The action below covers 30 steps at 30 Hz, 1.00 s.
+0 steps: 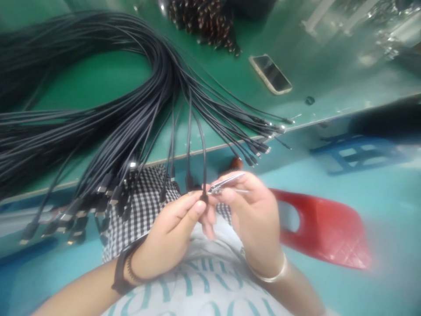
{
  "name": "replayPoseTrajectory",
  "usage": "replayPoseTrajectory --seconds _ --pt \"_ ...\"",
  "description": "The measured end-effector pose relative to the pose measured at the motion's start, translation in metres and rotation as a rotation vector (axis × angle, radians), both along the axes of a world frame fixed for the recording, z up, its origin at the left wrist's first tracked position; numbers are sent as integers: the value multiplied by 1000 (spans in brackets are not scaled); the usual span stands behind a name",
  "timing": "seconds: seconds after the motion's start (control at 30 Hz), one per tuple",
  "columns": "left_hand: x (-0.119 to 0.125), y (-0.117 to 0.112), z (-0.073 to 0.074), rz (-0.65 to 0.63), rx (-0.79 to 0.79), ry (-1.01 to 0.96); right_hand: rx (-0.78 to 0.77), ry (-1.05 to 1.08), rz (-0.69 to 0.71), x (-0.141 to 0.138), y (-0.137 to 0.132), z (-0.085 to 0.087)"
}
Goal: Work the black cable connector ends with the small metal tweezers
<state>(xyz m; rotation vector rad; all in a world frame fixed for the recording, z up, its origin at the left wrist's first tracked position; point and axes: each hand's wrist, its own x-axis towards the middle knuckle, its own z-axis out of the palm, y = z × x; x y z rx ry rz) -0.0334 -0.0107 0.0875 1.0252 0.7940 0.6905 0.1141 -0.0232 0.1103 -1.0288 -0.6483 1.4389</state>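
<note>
Cable point(204, 162): one in work, running down from the bundle past the near edge of the surface point(101, 79), its plug end in front of the person's shirt point(184, 294). Hands: two, both engaged. Left hand point(173, 230): closed to a pinch, thumb and fingers on the plug end of that one cable. Right hand point(258, 215): fingers curled in, gripping one clipper point(226, 182), metal, its tip just beside the cable; whether the two touch cannot be determined.

Bundle point(164, 66): one, of black cables, looped across the left and middle of the surface. Individual count not possible owing to overlap and blur. Its loose ends fan out in two main groups, one at the left and one at the right, both reaching past the near edge; a few ends hang singly between them.

Also on the surface: one pile point(207, 22) with copper-coloured tips, at the far side, too blurred to count; one phone point(270, 74), screen up, right of the bundle; one small black disc point(309, 101), near the phone.

Beyond the near edge: one red stool point(329, 228) and one blue stool point(358, 153), both to the right.

Worn: two dark bands point(121, 272) at the left wrist, one bangle point(272, 276) at the right.
</note>
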Motion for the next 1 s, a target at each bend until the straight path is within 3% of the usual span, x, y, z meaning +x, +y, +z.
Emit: replayPoseTrajectory --seconds 0.27,0.5,0.73,1.0 --pt "1 0 -1 -52 1 62 -7 -9 18 2 1 -2" --pt "0 0 0 -54 -26 38 -54 -145 -59 3 2 -2" --pt "4 6 1 85 -197 12 -17 -24 -177 -4 -2 -5" --pt "6 1 0 167 -161 82 79 -25 -189 -13 -9 -10"
